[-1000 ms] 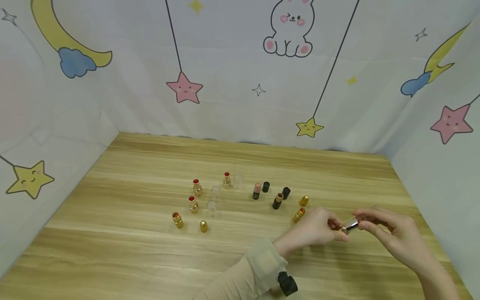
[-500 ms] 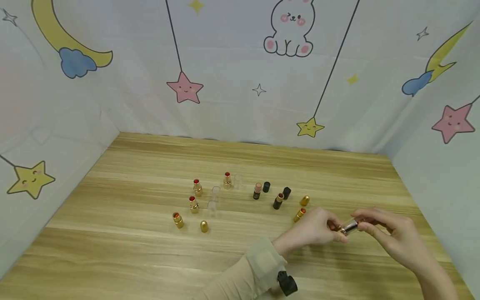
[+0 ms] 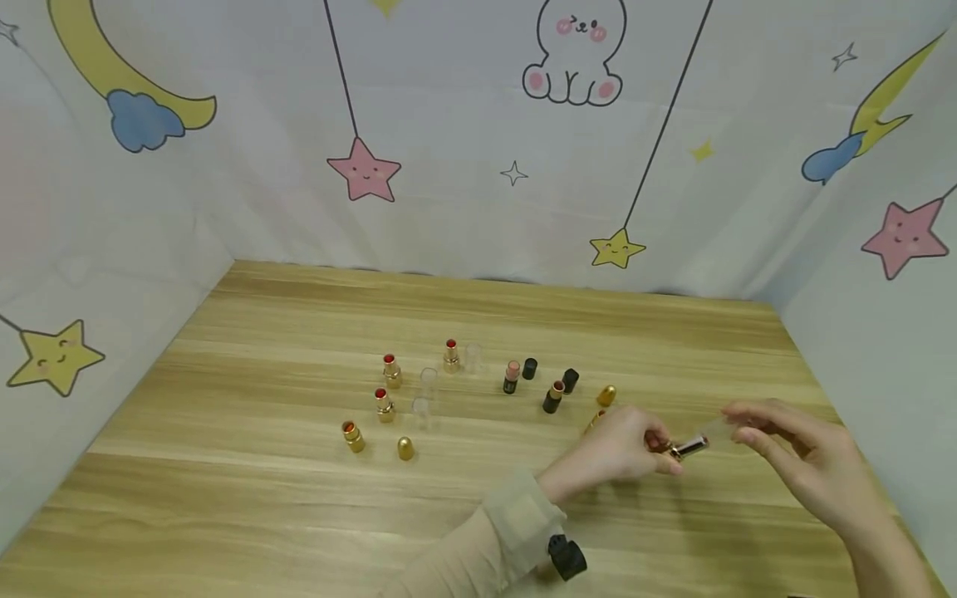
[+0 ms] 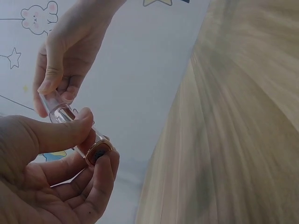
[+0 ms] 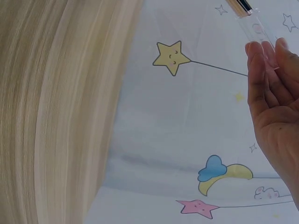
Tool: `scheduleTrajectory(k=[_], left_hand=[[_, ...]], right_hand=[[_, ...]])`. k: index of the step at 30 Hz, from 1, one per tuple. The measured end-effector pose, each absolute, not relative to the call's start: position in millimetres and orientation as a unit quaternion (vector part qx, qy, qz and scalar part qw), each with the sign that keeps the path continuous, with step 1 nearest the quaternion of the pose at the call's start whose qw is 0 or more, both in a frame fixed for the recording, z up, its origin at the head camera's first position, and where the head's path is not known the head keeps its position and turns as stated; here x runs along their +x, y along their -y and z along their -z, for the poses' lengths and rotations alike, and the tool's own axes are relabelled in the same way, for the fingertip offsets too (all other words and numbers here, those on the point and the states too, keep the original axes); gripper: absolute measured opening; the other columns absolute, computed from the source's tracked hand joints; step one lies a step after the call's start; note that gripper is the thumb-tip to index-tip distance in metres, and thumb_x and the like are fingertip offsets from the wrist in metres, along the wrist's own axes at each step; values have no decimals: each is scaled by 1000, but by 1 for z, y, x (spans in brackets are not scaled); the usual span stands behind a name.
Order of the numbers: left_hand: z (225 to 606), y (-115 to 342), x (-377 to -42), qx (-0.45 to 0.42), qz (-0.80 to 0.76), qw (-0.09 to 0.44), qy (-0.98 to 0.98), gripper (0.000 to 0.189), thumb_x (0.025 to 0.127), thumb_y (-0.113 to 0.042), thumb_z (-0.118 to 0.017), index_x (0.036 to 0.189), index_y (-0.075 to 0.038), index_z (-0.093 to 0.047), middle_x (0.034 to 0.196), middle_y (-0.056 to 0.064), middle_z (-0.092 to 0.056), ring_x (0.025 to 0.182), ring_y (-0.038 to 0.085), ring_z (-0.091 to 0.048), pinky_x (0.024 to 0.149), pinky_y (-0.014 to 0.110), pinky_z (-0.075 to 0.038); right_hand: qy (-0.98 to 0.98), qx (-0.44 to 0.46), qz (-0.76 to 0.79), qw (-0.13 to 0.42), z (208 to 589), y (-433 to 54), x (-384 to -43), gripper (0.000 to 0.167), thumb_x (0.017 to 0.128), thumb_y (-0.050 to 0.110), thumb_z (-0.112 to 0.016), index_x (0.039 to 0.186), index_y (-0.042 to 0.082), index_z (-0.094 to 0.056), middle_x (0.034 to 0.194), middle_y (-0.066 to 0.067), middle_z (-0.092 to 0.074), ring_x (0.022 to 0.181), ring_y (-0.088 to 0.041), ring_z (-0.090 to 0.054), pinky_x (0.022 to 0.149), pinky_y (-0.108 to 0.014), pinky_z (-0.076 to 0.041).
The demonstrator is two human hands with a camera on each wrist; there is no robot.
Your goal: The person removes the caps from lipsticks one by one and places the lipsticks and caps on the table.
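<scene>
At the right of the head view, my left hand (image 3: 626, 445) pinches the base of a gold lipstick (image 3: 691, 447) by thumb and fingers. The lipstick lies tilted, its dark shiny tube pointing right. My right hand (image 3: 803, 461) pinches a clear cap (image 3: 719, 429) just off the lipstick's upper end. In the left wrist view the cap (image 4: 50, 100) lines up with the tube, and the square gold base (image 4: 99, 151) shows between thumb and fingers. The right wrist view has the transparent cap (image 5: 259, 31) between fingertips and thumb. Beyond my left hand stands a gold lipstick (image 3: 596, 421), partly hidden.
Several uncapped lipsticks stand on the wooden table (image 3: 262, 515), among them a gold one (image 3: 353, 437), a red one (image 3: 385, 405) and a black one (image 3: 553, 397). Beside them are clear caps (image 3: 422, 412), black caps (image 3: 571, 381) and gold caps (image 3: 405, 448). Printed cloth (image 3: 449, 232) encloses the table.
My right hand has moved right and drawn the clear cap along the lipstick, baring most of its tube. My left hand has shifted slightly left with the lipstick.
</scene>
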State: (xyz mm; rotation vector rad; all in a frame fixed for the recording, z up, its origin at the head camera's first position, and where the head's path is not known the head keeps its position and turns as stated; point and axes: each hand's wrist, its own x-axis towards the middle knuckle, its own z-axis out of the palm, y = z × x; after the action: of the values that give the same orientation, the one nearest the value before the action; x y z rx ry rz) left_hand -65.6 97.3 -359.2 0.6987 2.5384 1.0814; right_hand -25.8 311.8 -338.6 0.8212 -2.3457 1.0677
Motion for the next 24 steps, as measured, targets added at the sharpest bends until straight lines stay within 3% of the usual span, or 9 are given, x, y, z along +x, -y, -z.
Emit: scheduleTrajectory(k=[10, 15, 24], left_hand=[[364, -98, -67, 231, -379, 141, -885, 18, 77, -35, -79, 88, -22, -72, 73, -15, -60, 66, -1, -48, 61, 14, -37], [365, -100, -68, 240, -395, 130, -877, 20, 78, -32, -79, 93, -21, -73, 79, -14, -65, 68, -4, -51, 62, 13, -39], [365, -107, -68, 271, -378, 115, -878, 17, 79, -29, -79, 91, -21, -71, 82, -14, -66, 69, -5, -49, 63, 10, -37]], right_hand=[[830, 298, -406, 241, 331, -322, -27, 26, 78, -23, -61, 102, -15, -65, 105, 0, -70, 91, -4, -63, 83, -8, -48], [843, 285, -379, 254, 329, -326, -28, 28, 76, -24, -61, 103, -14, -65, 107, 5, -69, 92, -2, -63, 82, -7, -48], [895, 224, -293, 252, 331, -330, -31, 37, 75, -18, -68, 106, 2, -70, 106, 23, -64, 92, 13, -57, 82, 0, -42]])
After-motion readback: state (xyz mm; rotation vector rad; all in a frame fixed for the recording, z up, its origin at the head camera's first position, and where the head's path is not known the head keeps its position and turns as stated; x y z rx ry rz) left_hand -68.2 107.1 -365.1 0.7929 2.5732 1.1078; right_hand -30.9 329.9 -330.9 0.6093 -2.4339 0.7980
